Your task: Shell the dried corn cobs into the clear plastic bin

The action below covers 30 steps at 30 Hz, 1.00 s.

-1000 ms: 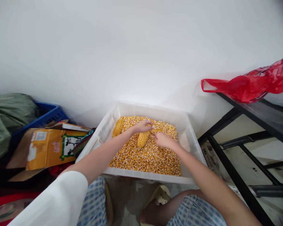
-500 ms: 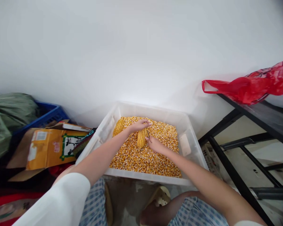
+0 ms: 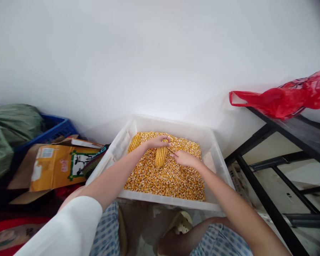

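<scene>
A yellow corn cob (image 3: pixel 160 157) stands tilted over the loose corn kernels (image 3: pixel 160 183), its lower end near them. My left hand (image 3: pixel 159 142) is closed around its upper end. Just to the right, my right hand (image 3: pixel 185 158) grips a thin dark metal tool (image 3: pixel 172 152), whose tip points at the cob's upper part; the tool's exact kind is too small to make out. Both hands are inside a translucent plastic bin (image 3: pixel 223 174). Further cobs (image 3: pixel 134 143) with kernels on lie at the bin's left back corner.
A black metal frame (image 3: pixel 258 188) with a red plastic bag (image 3: pixel 280 97) on top stands at the right. To the left are an orange cardboard box (image 3: pixel 52 169), a blue crate (image 3: pixel 57 128) and a green sack (image 3: pixel 13 128). A white wall (image 3: pixel 160 57) rises behind the bin.
My right hand has moved right and slightly up, away from the cob, and the thin tool has swung to a flatter slant. My left hand stays on the cob.
</scene>
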Tool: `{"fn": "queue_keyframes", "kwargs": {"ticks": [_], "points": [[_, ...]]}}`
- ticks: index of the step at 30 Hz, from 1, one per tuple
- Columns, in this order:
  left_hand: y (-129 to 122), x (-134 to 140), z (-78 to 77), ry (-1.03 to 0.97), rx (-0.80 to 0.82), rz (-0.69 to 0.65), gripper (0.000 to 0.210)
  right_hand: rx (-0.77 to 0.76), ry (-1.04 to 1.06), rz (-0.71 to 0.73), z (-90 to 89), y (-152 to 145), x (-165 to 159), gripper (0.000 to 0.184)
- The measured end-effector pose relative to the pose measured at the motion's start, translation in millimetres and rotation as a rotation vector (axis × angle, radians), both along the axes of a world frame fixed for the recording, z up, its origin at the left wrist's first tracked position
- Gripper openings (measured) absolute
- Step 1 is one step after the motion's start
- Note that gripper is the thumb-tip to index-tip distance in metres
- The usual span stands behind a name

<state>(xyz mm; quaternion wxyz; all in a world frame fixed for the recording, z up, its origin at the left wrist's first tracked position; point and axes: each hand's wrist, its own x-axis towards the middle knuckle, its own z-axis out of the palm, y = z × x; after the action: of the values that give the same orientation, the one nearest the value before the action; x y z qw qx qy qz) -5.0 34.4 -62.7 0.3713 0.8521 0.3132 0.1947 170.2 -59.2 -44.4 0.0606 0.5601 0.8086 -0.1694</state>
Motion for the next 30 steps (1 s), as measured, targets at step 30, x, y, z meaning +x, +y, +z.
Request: {"fn": "queue_keyframes", "kwargs": {"ticks": [30], "points": [[-1.9, 1.0, 1.8, -0.003, 0.008, 0.002, 0.033, 0.072, -0.092, 0.01, 3.3, -5.0, -2.7, 0.045]]}}
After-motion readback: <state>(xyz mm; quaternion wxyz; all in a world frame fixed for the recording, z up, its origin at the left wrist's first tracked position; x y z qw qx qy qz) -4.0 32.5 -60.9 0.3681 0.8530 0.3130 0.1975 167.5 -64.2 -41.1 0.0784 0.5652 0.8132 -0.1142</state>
